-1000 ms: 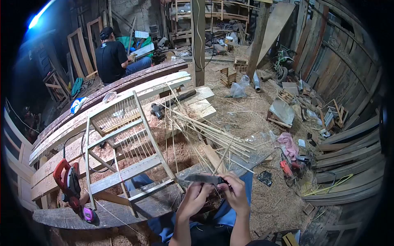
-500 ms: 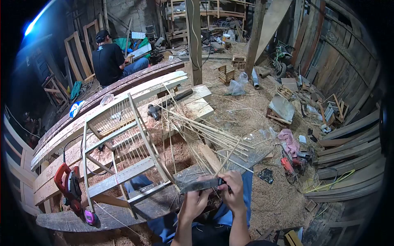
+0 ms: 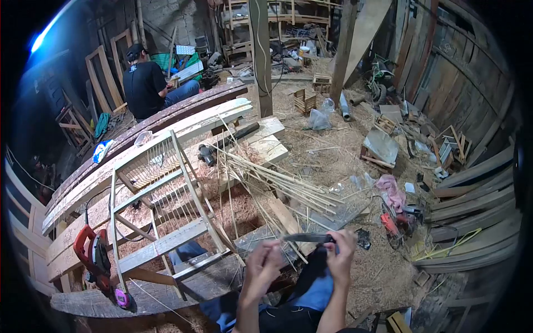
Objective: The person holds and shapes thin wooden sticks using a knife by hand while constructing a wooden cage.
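In my right hand (image 3: 340, 258) is a knife (image 3: 307, 238), gripped by its dark handle, its blade pointing left. My left hand (image 3: 263, 267) is just left of the blade's tip, thumb and fingers pinched together. Whatever may be between them is too small and blurred to make out. Ahead of my hands, a bundle of thin wooden sticks (image 3: 294, 186) lies across boards. On the left leans a wooden frame (image 3: 162, 244) with thin slats.
A red power saw (image 3: 99, 256) and a pink-purple tape measure (image 3: 121, 298) sit on the left of the plank bench (image 3: 72, 301). Beyond the frame lies a dark power tool (image 3: 207, 155). A person (image 3: 145, 83) sits at the back left. Red tools (image 3: 390, 225) lie on the floor at right.
The knife and my right hand have shifted right and slightly up. My left hand has separated from the blade, and a thin stick near my right hand no longer shows there.
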Action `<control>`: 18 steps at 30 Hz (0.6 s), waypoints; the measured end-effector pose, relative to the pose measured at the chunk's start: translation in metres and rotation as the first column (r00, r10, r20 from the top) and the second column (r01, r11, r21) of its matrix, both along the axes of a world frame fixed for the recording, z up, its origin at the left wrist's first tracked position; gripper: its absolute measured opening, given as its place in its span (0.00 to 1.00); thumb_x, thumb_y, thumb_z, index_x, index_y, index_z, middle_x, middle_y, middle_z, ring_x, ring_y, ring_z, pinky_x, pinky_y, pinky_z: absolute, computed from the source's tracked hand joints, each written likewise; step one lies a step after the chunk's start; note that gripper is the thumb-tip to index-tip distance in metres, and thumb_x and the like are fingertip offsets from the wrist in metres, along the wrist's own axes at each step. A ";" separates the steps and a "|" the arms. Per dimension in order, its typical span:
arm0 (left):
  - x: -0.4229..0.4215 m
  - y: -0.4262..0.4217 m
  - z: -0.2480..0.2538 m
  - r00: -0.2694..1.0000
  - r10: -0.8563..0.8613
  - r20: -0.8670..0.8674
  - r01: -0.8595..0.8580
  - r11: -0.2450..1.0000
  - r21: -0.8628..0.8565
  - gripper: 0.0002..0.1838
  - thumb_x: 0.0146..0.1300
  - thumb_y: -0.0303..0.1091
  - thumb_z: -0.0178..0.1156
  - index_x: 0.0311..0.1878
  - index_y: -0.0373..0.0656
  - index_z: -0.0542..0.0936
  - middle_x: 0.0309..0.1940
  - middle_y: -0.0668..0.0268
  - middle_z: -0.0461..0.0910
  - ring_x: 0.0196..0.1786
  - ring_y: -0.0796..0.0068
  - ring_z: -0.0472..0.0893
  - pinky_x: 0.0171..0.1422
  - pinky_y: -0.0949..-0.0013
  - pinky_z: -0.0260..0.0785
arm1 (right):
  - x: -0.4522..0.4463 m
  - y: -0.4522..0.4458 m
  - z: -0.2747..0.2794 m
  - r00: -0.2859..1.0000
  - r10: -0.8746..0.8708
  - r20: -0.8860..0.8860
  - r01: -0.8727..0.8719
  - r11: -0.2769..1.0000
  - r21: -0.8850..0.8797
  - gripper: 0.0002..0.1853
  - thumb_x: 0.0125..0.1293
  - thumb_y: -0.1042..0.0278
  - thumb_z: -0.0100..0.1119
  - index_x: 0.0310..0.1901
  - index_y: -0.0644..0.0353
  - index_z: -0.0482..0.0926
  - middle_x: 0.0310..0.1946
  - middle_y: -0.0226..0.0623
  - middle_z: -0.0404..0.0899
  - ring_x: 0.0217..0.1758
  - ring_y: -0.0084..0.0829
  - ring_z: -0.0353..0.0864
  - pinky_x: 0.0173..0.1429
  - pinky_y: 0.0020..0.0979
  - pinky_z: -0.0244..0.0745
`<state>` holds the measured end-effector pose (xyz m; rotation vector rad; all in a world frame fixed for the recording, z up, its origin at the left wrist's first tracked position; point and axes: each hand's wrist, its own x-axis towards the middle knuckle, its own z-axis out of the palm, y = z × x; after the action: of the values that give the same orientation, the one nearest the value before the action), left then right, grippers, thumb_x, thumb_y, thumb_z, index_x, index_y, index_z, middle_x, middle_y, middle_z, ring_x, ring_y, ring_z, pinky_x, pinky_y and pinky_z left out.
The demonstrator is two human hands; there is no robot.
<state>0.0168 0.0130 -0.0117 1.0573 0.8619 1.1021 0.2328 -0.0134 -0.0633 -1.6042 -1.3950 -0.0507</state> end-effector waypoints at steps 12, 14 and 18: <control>-0.012 0.006 -0.003 0.998 -0.028 0.063 0.034 0.996 -0.084 0.07 0.78 0.36 0.53 0.50 0.44 0.74 0.24 0.72 0.70 0.23 0.89 0.62 0.24 0.81 0.50 | -0.033 0.006 0.026 0.985 0.169 0.034 -0.169 0.986 -0.005 0.17 0.64 0.51 0.63 0.41 0.59 0.84 0.32 0.34 0.77 0.41 0.40 0.74 0.52 0.41 0.63; -0.006 0.005 -0.013 0.997 -0.082 0.016 0.083 0.993 -0.080 0.09 0.77 0.38 0.55 0.50 0.44 0.75 0.24 0.72 0.71 0.23 0.89 0.63 0.23 0.81 0.50 | -0.043 0.008 0.029 0.984 0.172 0.050 -0.173 0.985 0.001 0.18 0.64 0.51 0.63 0.41 0.59 0.84 0.32 0.34 0.77 0.41 0.40 0.74 0.52 0.41 0.63; 0.001 0.003 -0.011 0.983 -0.181 0.018 0.182 0.979 -0.092 0.10 0.77 0.38 0.55 0.51 0.42 0.76 0.26 0.71 0.74 0.23 0.90 0.64 0.24 0.81 0.50 | -0.054 0.008 0.033 0.963 0.267 -0.015 -0.266 0.963 0.044 0.18 0.63 0.50 0.64 0.39 0.59 0.83 0.35 0.33 0.79 0.41 0.38 0.75 0.51 0.40 0.63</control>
<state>0.0181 0.0160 -0.0230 1.0307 0.7853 0.9042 0.1785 -0.0058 -0.0299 -1.3663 -1.5725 0.0956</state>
